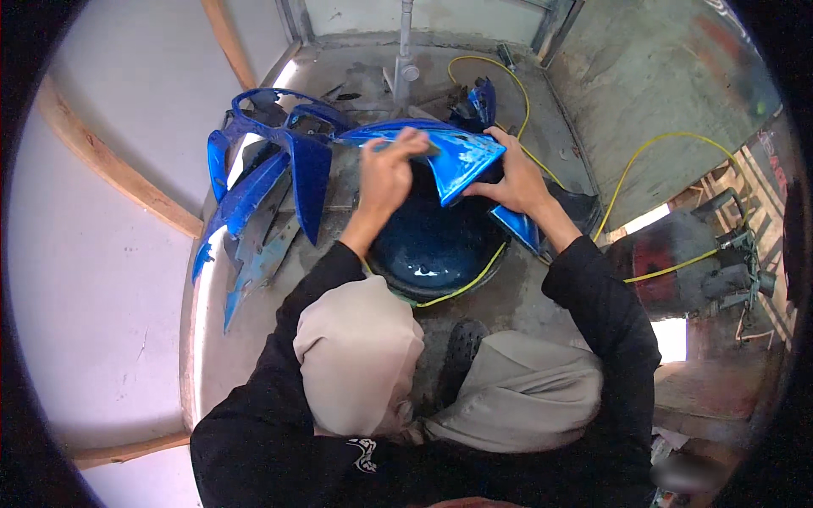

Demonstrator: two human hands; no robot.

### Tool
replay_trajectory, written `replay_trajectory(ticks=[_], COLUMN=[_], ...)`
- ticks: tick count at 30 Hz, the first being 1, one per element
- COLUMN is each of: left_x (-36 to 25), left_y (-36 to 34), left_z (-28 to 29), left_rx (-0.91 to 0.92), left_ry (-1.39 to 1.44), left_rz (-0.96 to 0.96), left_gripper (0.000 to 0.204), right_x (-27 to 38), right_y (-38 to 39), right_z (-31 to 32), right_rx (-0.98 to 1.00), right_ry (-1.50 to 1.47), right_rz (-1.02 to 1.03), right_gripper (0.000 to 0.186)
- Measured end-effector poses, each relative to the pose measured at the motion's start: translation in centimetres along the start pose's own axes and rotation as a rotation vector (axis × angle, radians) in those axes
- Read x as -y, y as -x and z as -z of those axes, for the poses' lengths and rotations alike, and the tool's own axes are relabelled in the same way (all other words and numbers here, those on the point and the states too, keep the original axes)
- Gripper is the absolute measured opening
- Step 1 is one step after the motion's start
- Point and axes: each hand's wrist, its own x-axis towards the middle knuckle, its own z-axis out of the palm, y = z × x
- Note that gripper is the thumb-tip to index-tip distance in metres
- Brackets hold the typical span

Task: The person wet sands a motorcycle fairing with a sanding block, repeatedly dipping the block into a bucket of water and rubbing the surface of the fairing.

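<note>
My right hand is closed on the right end of a glossy blue plastic panel with pale scuffed patches, thumb at its lower edge and fingers at the top. My left hand is closed, fingers bent against the panel's face, on what looks like a small olive-green pad, mostly hidden. Beneath both hands is a round, glossy black tub holding dark liquid or with a dark shiny surface; I cannot tell which. A smaller blue piece lies at its right, below my right hand.
Blue fairing pieces lie at the left beside a white wall. A grey pipe post stands behind. Another dark-blue piece sits at the back. A yellow hose runs to a dirty compressor-like machine at the right.
</note>
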Motion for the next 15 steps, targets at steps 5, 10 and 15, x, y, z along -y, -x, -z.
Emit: replay_trajectory(ticks=[5,10,15], left_x=[-1.9,-4.2,0.8], left_y=[-0.1,-0.3,-0.4], left_z=[-1.0,-0.7,0.8], left_rx=[-0.031,0.101,0.022], left_ry=[0.013,0.142,0.021], left_rz=[0.029,-0.148,-0.011], left_gripper=[0.034,0.041,0.039], right_x=[-1.2,-1.0,-0.2], right_y=[0.6,0.6,-0.1], right_z=[0.0,0.4,-0.2], right_rx=[-0.028,-0.001,0.014], right_ry=[0.021,0.019,0.011], right_rz=[0.017,-0.021,-0.005], right_gripper=[0.128,0.130,0.131])
